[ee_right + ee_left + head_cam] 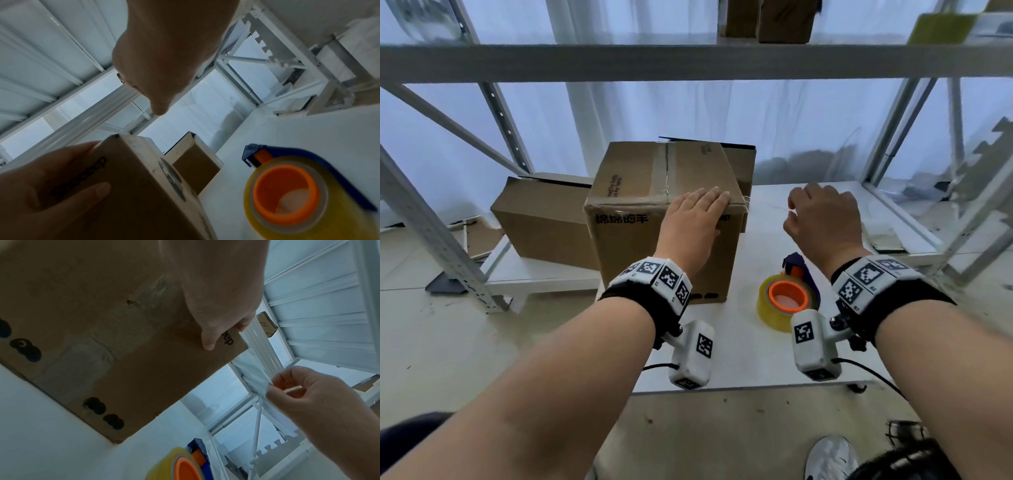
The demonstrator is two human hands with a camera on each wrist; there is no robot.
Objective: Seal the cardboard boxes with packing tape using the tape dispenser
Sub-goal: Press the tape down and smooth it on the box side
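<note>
A white metal rack (688,61) stands over a white counter (743,356), with pale curtains behind it. On the counter, the tall cardboard box (654,219) sits under the left hand (693,219); its top flaps are closed and a strip of clear tape runs along the seam and down the near face. The left hand lies across the box's near top edge, its fingers (714,198) straight and flat on the lid, thumb pressed against the front face beside the printed lettering.

A second box (544,222), lower and brown, sits to the left of those fingers, touching the tall one's side as far as I can see. Another box (739,171) stands just behind the tall one, beyond the fingertips, with a dark flap raised.

The right hand (822,222) hovers above the counter, well to the right of the tall box, its fingers (281,378) curled in and pinching a thin clear strip of tape (265,369) between thumb and forefinger.

The tape dispenser (789,294), blue with an orange hub and a yellowish roll, lies on the counter below and nearer than the right hand, just right of the tall box and touched by neither hand.
</note>
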